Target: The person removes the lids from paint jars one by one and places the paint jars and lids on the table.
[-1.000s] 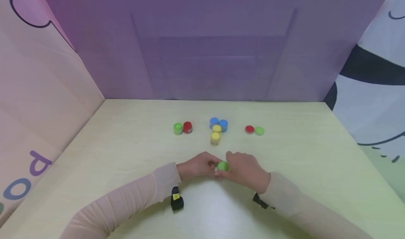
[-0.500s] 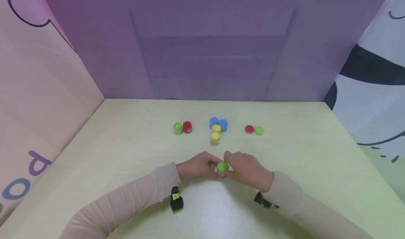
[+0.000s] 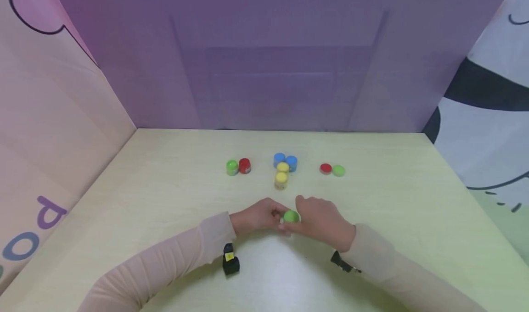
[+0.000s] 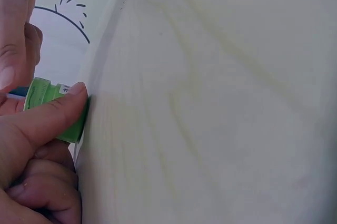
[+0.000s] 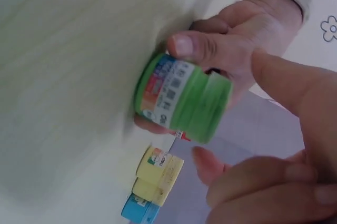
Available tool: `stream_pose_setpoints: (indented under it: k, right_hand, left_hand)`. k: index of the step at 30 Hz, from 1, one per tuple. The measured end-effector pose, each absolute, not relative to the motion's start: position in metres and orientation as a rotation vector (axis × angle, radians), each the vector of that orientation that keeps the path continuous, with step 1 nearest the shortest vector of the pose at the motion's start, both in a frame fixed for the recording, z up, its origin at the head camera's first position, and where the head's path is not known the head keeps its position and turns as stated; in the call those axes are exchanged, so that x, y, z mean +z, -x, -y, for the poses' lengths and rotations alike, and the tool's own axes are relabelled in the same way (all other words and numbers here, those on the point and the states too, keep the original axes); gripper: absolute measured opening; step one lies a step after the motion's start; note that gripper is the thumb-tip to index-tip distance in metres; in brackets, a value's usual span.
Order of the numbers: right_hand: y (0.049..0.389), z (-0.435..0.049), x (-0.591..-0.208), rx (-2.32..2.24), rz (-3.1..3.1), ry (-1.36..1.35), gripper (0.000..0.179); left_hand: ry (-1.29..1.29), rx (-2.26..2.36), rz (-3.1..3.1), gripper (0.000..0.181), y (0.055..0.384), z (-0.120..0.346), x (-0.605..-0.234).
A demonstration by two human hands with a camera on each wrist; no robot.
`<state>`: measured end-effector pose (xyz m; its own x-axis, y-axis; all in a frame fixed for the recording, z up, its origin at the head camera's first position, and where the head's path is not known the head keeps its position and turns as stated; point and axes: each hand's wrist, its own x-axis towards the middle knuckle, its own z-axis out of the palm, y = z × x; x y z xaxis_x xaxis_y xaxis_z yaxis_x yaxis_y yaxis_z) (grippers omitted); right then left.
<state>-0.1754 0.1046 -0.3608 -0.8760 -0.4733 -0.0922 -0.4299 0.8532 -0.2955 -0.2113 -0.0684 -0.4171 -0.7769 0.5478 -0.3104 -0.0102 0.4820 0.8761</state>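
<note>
A small green paint jar [image 5: 168, 89] with a printed label stands upright over the table in front of me. My left hand [image 3: 260, 215] grips it from the left side, its thumb [image 4: 52, 116] pressed along the label. Its green lid [image 3: 291, 216] is on top. My right hand [image 3: 324, 220] is spread about the lid; in the right wrist view its upper fingertip and lower fingertip [image 5: 202, 163] stand apart from the lid, while its other fingers are curled below.
Behind the hands are two yellow jars [image 3: 281, 181] and two blue jars [image 3: 291, 164], grouped. A green jar [image 3: 232, 168] and a red jar [image 3: 245, 166] stand further left. On the right lie a red lid [image 3: 326, 169] and a green lid [image 3: 339, 170]. A purple wall [image 3: 281, 73] bounds the back.
My right hand closed in about the lid half a second ago, and its fingers have since spread apart again. The left hand and jar stay in place.
</note>
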Motion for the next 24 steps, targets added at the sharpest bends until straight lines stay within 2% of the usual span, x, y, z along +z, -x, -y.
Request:
stream_pose_setpoints:
  k: [7,24]
  right_hand:
    - [0.1729,-0.0977,-0.3636,-0.314,-2.931,0.679,0.046]
    - [0.175,-0.1038,-0.3583,-0.406,-2.831,0.725,0.029]
  left_hand:
    - [-0.415,1.316,-2.12,0.033,0.2112,0.0684,-0.4172]
    - [-0.445,1.247,-2.171,0.032,0.2117,0.0692,-0.4177]
